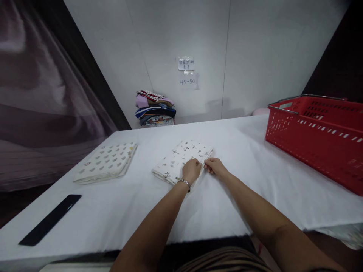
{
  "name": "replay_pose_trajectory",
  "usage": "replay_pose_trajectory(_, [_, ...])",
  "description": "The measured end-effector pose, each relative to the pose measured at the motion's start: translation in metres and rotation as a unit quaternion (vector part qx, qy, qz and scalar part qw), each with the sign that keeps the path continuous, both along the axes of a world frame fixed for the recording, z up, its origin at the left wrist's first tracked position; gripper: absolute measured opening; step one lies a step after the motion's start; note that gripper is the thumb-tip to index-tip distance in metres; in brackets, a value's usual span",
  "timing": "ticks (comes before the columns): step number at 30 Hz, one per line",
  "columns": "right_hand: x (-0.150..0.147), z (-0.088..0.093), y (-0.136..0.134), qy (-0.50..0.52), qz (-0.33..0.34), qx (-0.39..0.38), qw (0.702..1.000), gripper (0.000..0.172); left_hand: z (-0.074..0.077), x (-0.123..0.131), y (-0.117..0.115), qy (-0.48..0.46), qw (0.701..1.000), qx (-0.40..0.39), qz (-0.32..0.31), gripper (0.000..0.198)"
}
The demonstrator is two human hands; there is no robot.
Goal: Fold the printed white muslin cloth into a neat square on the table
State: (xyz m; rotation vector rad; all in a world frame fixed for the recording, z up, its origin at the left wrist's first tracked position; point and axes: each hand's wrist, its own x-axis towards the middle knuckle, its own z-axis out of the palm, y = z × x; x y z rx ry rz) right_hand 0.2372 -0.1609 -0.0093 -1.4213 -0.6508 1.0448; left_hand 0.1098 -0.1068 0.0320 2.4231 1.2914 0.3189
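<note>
A folded white cloth with small grey and dark prints lies on the white-covered table. My left hand, with a bracelet at the wrist, rests over its near right part, fingers closed on the cloth near its right edge. Close beside it, my right hand pinches that same right edge between thumb and fingers. The two hands' fingertips are nearly touching. To the left lies a second folded cloth, cream with grey rounded prints.
A red plastic basket with metal handles stands at the right. A long dark flat strip lies at the near left. Folded fabrics are stacked beyond the far edge, by a wall with paper labels. A curtain hangs left.
</note>
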Motion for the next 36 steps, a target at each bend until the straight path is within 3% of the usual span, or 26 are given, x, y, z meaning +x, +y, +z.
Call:
replay_pose_trajectory(4, [0.000, -0.001, 0.000, -0.001, 0.000, 0.000, 1.000, 0.017, 0.003, 0.000, 0.006, -0.007, 0.999, -0.036, 0.010, 0.015])
replay_pose_trajectory(7, [0.000, -0.001, 0.001, -0.002, -0.001, -0.004, 1.000, 0.015, 0.004, -0.001, 0.004, -0.010, 0.999, -0.020, 0.023, 0.019])
replay_pose_trajectory(11, [0.001, -0.001, 0.001, -0.007, 0.000, 0.003, 1.000, 0.015, 0.000, -0.002, -0.004, 0.009, 0.998, 0.057, -0.031, 0.021])
replay_pose_trajectory(14, [0.001, -0.001, 0.001, -0.010, 0.004, 0.013, 1.000, 0.020, -0.002, -0.002, -0.009, 0.027, 0.996, 0.059, -0.053, 0.021])
replay_pose_trajectory(22, [0.001, -0.001, 0.001, -0.013, 0.016, 0.016, 1.000, 0.024, -0.004, 0.005, -0.007, 0.051, 0.997, 0.061, -0.015, 0.020])
replay_pose_trajectory(28, [0.005, -0.002, 0.002, -0.008, 0.005, 0.007, 1.000, 0.019, 0.005, 0.002, -0.001, 0.088, 0.992, 0.086, -0.019, 0.016])
replay_pose_trajectory(32, [0.007, -0.005, 0.004, -0.022, -0.013, -0.015, 1.000, 0.019, 0.006, 0.000, -0.001, 0.120, 0.982, 0.132, -0.056, 0.022])
replay_pose_trajectory(36, [0.007, -0.006, 0.003, -0.041, 0.006, -0.028, 0.999, 0.022, -0.002, 0.004, -0.008, 0.135, 0.973, 0.156, -0.104, 0.025])
